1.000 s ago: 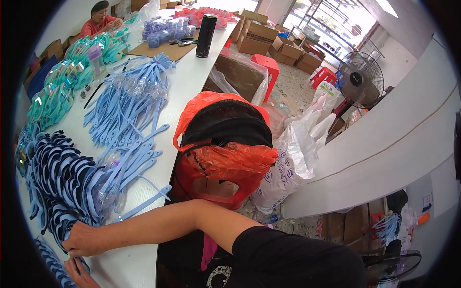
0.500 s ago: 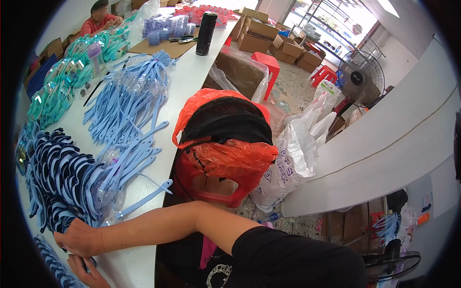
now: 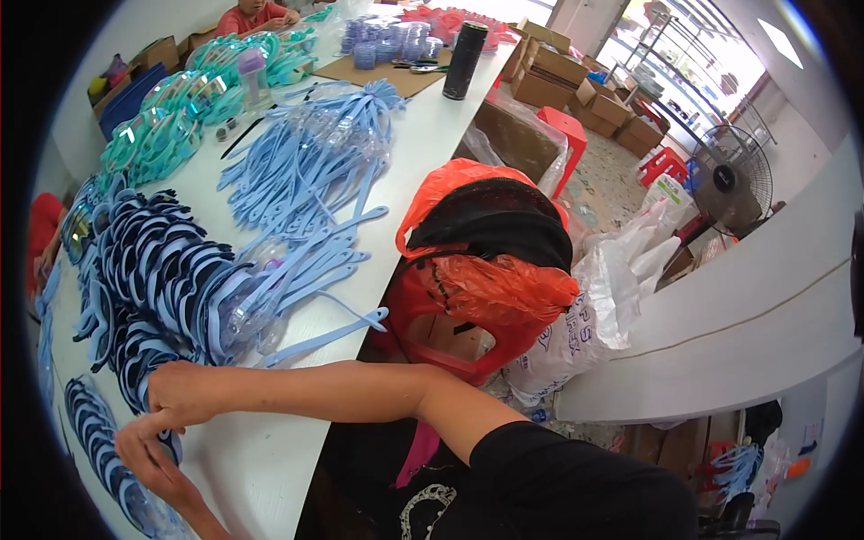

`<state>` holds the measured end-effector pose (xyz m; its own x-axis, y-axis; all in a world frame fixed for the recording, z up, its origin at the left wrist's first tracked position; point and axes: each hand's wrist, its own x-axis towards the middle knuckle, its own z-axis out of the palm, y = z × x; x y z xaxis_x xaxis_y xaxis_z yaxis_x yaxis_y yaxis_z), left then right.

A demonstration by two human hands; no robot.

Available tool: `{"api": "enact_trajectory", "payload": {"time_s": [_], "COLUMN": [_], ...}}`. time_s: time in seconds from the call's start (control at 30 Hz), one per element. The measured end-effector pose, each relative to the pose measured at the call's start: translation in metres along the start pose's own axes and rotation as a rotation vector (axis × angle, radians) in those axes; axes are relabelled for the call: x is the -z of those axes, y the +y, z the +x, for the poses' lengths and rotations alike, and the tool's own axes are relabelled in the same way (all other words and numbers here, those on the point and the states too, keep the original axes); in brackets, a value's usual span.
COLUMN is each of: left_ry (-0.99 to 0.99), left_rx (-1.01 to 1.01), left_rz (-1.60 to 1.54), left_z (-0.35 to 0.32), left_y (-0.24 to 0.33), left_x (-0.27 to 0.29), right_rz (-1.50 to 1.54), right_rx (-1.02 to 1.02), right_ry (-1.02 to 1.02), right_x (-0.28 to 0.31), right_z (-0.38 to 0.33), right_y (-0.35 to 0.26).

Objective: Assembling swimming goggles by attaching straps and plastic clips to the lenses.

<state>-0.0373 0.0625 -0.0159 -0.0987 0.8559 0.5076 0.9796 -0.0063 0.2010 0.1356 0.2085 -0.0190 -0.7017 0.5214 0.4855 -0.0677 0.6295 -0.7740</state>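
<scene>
Can't tell what R hand & L hand grip; forearm snagging strap nr tabletop edge might pull blue goggles askew.

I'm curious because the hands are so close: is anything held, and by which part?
Can't tell: left hand and right hand hide any hold, though a dark blue piece shows beside them.
</scene>
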Motion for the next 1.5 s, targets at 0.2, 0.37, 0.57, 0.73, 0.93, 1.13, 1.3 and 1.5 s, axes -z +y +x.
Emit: {"api": "enact_trajectory", "payload": {"time_s": [0.2, 0.37, 0.57, 0.73, 0.93, 1.13, 1.3, 1.5], "left_ry": [0.396, 0.178, 0.366, 0.424, 0.231, 0.37, 0.634, 0.971], "left_rx": [0.494, 0.67, 0.841, 0.903, 0.647, 0.566, 0.616, 0.717], "left_rz": [-0.62, -1.515, -1.711, -1.748, -1.833, -2.095, -2.057, -1.922], "left_z": [0.005, -0.005, -0.008, -0.026, -0.024, -0.026, -0.032, -0.044], "left_y": [-0.045, -0.079, -0.09, -0.127, -0.129, -0.153, -0.166, -0.19], "left_x": [-0.015, -0.022, -0.006, -0.017, -0.012, 0.034, 0.034, 0.034], "right_rz": [0.644, 0.531, 0.387, 0.232, -0.042, -0.387, -0.247, -0.087], "right_rx": [0.058, 0.034, 0.064, 0.149, 0.183, 0.137, -0.044, -0.216], "right_ry": [-0.12, -0.216, -0.269, -0.311, -0.324, -0.24, -0.133, 0.058], "right_x": [-0.004, 0.001, -0.007, -0.019, -0.029, -0.009, 0.053, 0.101], "right_z": [0.006, -0.005, -0.009, -0.013, -0.008, 0.002, 0.006, 0.012], "right_y": [-0.006, -0.012, -0.011, -0.009, 0.017, 0.022, -0.02, 0.011]}}
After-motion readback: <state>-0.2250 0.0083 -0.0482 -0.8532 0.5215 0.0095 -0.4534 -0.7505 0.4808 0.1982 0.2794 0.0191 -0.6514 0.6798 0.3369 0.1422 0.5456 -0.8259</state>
